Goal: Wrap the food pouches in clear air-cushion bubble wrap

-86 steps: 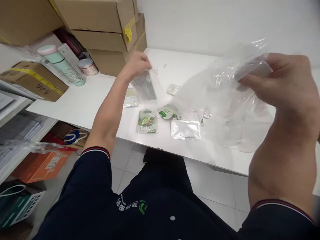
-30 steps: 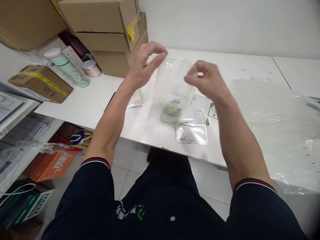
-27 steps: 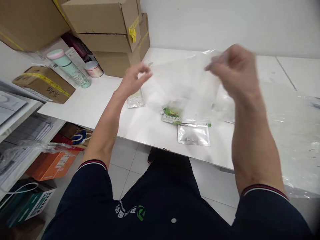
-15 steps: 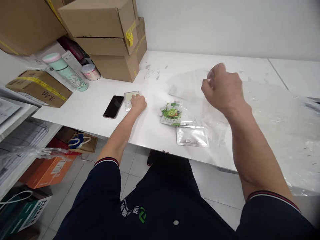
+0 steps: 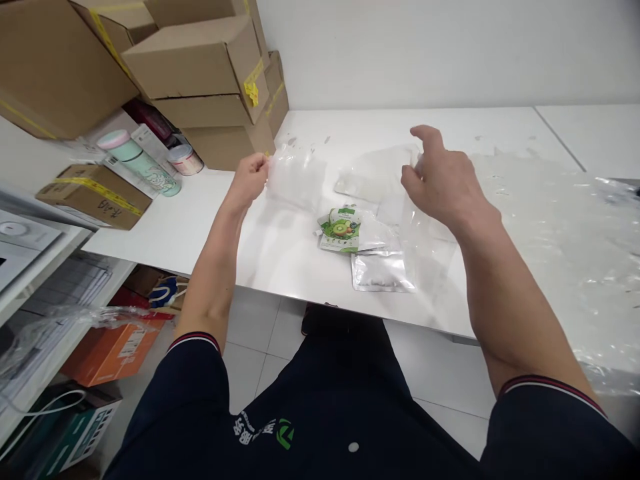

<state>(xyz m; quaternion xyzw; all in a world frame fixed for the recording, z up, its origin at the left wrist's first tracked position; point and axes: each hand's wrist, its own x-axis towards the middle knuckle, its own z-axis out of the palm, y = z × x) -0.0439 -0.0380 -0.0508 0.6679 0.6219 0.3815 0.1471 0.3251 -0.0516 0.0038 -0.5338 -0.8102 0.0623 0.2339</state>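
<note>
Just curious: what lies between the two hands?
Head view: a small clear bag in the left hand, then a flat clear bag on the table.

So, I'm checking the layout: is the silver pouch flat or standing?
Flat: the silver pouch lies on the table near its front edge.

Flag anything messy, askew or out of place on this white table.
Nothing spilled. The kiwi pouch and silver pouch lie skewed near the front edge of the table, and small dark flecks dot the top by the cardboard boxes. The left hand pinches a clear bag; the right hand hovers open.
</note>
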